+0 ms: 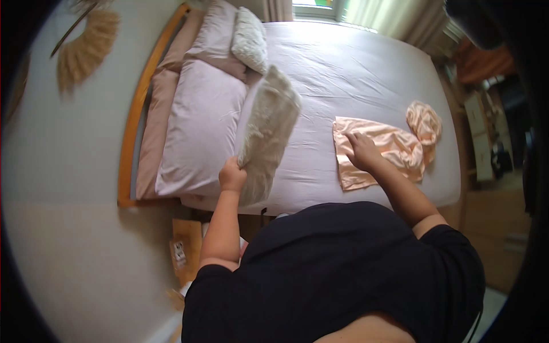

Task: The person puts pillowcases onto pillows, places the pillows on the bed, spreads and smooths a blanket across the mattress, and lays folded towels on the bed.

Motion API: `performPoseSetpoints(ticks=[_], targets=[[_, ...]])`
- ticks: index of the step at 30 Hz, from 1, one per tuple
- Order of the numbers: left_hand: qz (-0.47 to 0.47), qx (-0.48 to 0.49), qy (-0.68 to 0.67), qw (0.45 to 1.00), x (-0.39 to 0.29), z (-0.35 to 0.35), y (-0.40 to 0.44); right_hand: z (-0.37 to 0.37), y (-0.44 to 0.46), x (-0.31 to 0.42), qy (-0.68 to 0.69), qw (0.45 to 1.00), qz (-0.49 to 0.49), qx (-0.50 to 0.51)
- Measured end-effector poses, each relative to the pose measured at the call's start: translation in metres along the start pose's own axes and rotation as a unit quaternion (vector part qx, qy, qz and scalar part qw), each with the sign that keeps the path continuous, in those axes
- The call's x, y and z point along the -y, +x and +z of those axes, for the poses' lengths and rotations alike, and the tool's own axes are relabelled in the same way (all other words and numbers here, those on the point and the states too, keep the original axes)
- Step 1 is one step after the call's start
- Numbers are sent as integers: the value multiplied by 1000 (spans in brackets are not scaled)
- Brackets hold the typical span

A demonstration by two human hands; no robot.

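In the head view my left hand (232,175) is closed on the lower edge of a fluffy grey-beige cushion (272,117), which is held tilted on its side above the bed. My right hand (362,151) hovers over or rests on a peach satin cloth (394,150); I cannot tell whether it touches. Its fingers are stretched out and apart. At the far end of that cloth lies a bunched peach satin piece (424,122).
Pale pink pillows (203,123) lean on the wooden headboard (131,128), with a second fluffy cushion (250,40) behind. A pale sheet (326,63) covers the mattress. A wooden bedside table (186,246) stands at lower left, and curtains (394,20) hang by the window.
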State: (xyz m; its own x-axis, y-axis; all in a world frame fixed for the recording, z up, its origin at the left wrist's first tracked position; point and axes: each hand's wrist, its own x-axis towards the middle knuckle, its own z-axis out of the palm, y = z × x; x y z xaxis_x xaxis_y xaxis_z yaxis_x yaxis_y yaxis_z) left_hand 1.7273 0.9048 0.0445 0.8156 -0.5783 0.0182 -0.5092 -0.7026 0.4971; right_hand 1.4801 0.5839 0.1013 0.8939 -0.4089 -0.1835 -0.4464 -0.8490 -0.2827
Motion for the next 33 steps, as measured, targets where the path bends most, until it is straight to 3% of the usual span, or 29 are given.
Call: performPoseSetpoints(ticks=[3, 6, 7, 9, 12, 16, 19, 21, 22, 24, 25, 28, 30, 33], targets=[[-32, -7, -19, 999, 15, 16, 78, 47, -66, -29, -116, 983, 69, 121], [-116, 40, 18, 992, 42, 34, 131, 73, -133, -20, -75, 913, 208, 344], [-105, 54, 21, 993, 54, 43, 143, 79, -147, -19, -64, 908, 222, 348], [-159, 62, 73, 983, 78, 61, 162, 94, -179, -10, 82, 859, 286, 417], [-158, 83, 83, 980, 106, 64, 178, 108, -212, 2, 155, 854, 351, 351], [-125, 57, 75, 988, 89, 48, 161, 119, -233, 10, 250, 855, 406, 202], [-120, 53, 116, 985, 106, 58, 155, 117, -242, 23, 275, 830, 456, 163], [-177, 60, 120, 975, 98, 61, 159, 123, -254, 26, 266, 848, 431, 158], [-161, 69, 113, 978, 89, 66, 158, 123, -260, 26, 265, 842, 447, 147], [-99, -101, 229, 963, 57, 74, 154, 114, -267, 26, 263, 829, 447, 210], [-86, -94, 223, 967, 39, 81, 152, 112, -273, 25, 265, 822, 461, 204], [150, 48, 170, 973, -8, 113, 136, 113, -305, 9, 289, 809, 479, 181], [243, 155, 133, 948, -49, 146, 116, 115, -327, -8, 283, 806, 487, 181], [329, 201, 100, 917, -130, 189, 57, 117, -365, -40, 293, 792, 515, 149]])
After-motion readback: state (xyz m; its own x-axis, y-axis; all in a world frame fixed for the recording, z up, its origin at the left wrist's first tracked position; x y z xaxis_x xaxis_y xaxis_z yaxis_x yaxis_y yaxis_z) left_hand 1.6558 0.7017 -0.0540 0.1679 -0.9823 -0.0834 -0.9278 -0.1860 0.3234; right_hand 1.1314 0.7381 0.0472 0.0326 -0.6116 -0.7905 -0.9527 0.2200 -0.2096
